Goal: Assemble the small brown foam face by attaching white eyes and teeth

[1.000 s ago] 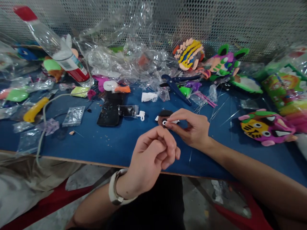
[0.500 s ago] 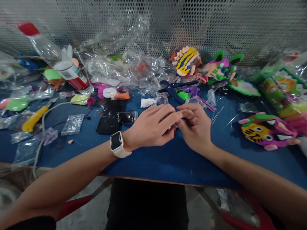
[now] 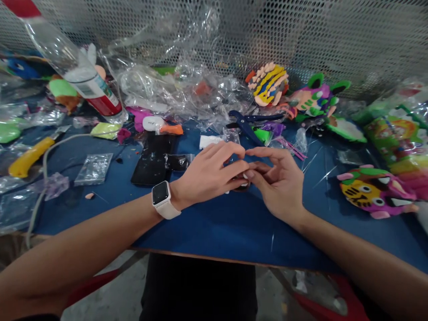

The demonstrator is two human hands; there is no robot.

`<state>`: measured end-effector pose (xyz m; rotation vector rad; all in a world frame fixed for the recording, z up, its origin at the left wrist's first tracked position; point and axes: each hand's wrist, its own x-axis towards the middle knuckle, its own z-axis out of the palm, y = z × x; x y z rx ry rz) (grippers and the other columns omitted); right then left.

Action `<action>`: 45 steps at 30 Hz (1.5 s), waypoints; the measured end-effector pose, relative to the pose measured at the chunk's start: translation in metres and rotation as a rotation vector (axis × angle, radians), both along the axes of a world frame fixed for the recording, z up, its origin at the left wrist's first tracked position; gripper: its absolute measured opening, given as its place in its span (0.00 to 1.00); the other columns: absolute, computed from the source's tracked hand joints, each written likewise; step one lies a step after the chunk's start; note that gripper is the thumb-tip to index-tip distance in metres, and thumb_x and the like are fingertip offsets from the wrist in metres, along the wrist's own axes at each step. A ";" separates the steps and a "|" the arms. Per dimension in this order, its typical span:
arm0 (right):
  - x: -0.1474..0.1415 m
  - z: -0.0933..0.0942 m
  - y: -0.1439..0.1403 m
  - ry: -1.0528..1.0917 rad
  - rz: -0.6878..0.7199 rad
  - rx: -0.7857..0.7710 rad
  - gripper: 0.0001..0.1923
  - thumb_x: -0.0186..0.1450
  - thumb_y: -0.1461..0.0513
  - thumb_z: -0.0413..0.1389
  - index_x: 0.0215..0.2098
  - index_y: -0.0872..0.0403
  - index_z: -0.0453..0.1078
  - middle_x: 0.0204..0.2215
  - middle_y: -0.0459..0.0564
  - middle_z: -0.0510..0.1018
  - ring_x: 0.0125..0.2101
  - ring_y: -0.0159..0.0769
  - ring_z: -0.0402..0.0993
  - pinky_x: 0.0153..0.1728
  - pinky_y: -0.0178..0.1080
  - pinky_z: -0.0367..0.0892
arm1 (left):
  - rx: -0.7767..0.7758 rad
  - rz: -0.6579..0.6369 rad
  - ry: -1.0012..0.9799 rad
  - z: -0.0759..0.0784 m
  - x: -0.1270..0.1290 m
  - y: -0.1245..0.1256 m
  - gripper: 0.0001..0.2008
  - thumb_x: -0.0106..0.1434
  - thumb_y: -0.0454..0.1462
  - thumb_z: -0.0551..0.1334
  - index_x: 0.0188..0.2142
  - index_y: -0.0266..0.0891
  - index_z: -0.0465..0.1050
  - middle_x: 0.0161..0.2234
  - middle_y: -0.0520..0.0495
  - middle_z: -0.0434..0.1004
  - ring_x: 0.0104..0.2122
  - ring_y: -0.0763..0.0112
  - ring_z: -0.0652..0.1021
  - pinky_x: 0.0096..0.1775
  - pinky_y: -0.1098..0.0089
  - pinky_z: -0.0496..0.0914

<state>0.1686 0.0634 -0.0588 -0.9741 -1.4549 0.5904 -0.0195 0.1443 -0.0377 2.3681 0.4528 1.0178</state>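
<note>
Bare forearms, no sleeves. On the left wrist, a smartwatch [image 3: 161, 197] with square dark face and pale cream band. Dark trousers below.

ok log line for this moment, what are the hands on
left hand: pinching small dark piece | right hand: fingertips meeting left over it | under: blue table | behind: blue pliers

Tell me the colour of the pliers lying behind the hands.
Blue: the pliers show best in the head view, just beyond the left hand and right hand.
</note>
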 end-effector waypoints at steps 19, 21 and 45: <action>0.007 0.008 0.001 0.178 0.185 -0.284 0.25 0.59 0.48 0.76 0.47 0.45 0.73 0.41 0.46 0.83 0.37 0.39 0.84 0.34 0.40 0.86 | 0.383 -0.006 -0.007 -0.009 0.000 -0.001 0.07 0.78 0.41 0.61 0.44 0.43 0.76 0.42 0.46 0.78 0.40 0.66 0.76 0.43 0.65 0.69; 0.006 0.010 0.000 0.221 0.175 -0.312 0.25 0.58 0.48 0.77 0.46 0.45 0.73 0.41 0.46 0.83 0.39 0.39 0.84 0.34 0.40 0.86 | 0.441 0.029 -0.007 -0.009 -0.001 -0.001 0.06 0.78 0.41 0.61 0.44 0.43 0.75 0.42 0.45 0.78 0.40 0.67 0.77 0.42 0.65 0.70; 0.009 0.005 0.004 0.381 0.154 -0.350 0.25 0.52 0.57 0.81 0.42 0.45 0.76 0.42 0.43 0.82 0.36 0.34 0.82 0.35 0.38 0.83 | 0.432 0.077 -0.057 -0.006 -0.002 -0.003 0.06 0.76 0.41 0.65 0.44 0.42 0.78 0.38 0.48 0.80 0.39 0.69 0.79 0.42 0.68 0.74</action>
